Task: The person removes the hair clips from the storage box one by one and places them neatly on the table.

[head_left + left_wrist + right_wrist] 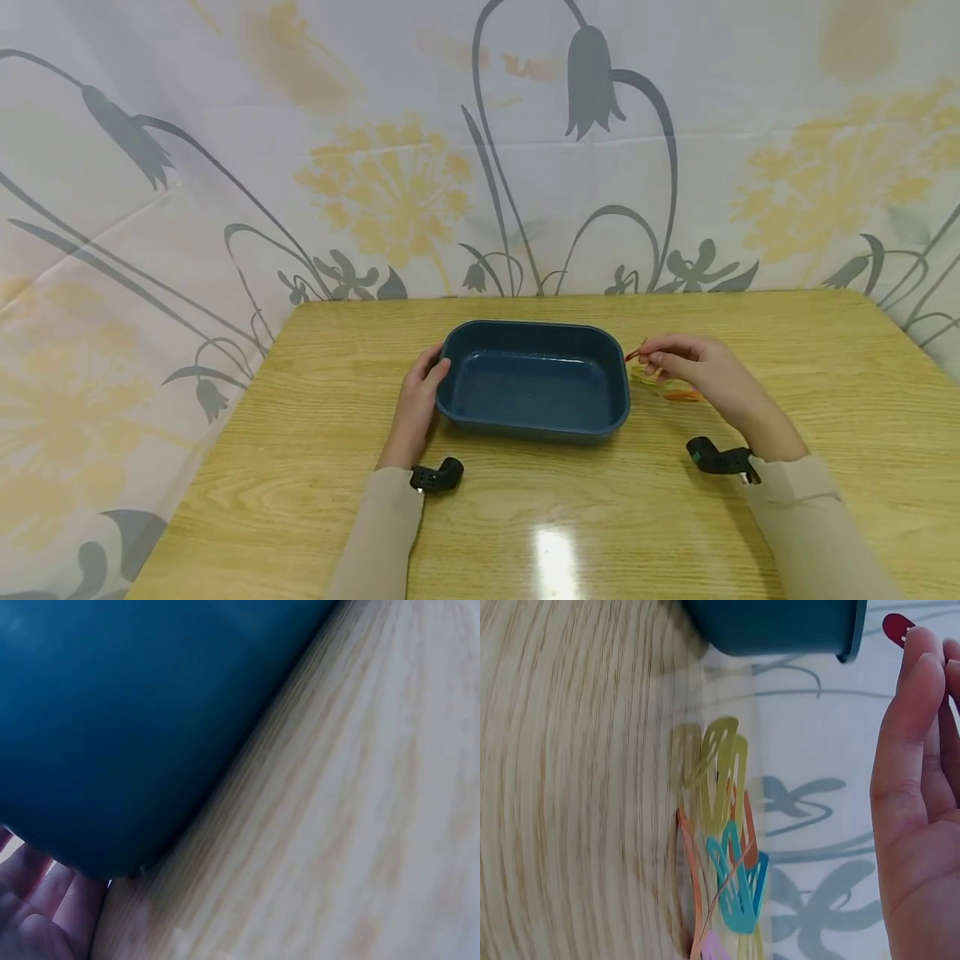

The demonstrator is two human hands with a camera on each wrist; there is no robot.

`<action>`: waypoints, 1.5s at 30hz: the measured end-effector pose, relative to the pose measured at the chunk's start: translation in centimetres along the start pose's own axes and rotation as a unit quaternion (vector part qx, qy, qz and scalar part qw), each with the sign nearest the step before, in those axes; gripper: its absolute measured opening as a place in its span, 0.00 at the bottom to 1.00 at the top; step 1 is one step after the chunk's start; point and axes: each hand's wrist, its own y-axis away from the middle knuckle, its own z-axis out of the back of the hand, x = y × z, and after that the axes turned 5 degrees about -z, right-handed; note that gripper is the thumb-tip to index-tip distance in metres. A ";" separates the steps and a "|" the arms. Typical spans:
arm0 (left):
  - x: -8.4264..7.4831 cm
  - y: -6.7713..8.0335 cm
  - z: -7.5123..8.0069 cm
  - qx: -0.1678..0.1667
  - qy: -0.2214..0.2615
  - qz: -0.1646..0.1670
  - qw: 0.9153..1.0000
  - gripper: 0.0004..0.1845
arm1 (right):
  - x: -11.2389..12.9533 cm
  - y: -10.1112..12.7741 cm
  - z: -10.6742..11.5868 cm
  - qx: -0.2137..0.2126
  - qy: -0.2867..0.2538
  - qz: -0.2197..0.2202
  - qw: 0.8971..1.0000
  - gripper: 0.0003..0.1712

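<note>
A dark blue rectangular dish (pixel 532 327) stands empty in the middle of the wooden table (pixel 300 467). My left hand (pixel 429 372) grips its left end, thumb over the rim; in the left wrist view the dish wall (pixel 112 735) fills the frame, with my fingers (pixel 37 915) beneath it. Just right of the dish, my right hand (pixel 660 358) pinches a small red hair clip (pixel 633 355) above the table. The right wrist view shows that clip's tip (pixel 895 626) at my fingertips (pixel 922 652), close to the dish corner (pixel 780 626).
A loose pile of coloured hair clips (pixel 663 385) lies on the table under my right hand, yellow, teal and orange in the right wrist view (pixel 727 847). A flower-printed curtain (pixel 480 167) hangs behind the table's far edge.
</note>
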 end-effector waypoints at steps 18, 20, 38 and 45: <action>-0.3 0.0 0.3 0.004 -0.006 0.006 1.000 0.22 | -2.0 0.5 2.6 -0.066 0.015 -0.028 0.997 0.28; -0.1 -0.1 0.2 0.005 -0.004 0.007 1.000 0.22 | -2.2 0.6 2.9 -0.068 0.012 -0.034 0.997 0.30; -1.9 0.9 -0.1 0.017 -0.001 0.014 1.000 0.23 | -4.2 1.6 4.6 -0.098 0.012 -0.099 0.990 0.33; -2.9 1.3 -0.2 0.020 -0.018 0.019 0.999 0.23 | -4.8 1.5 4.8 -0.072 0.024 -0.116 0.990 0.33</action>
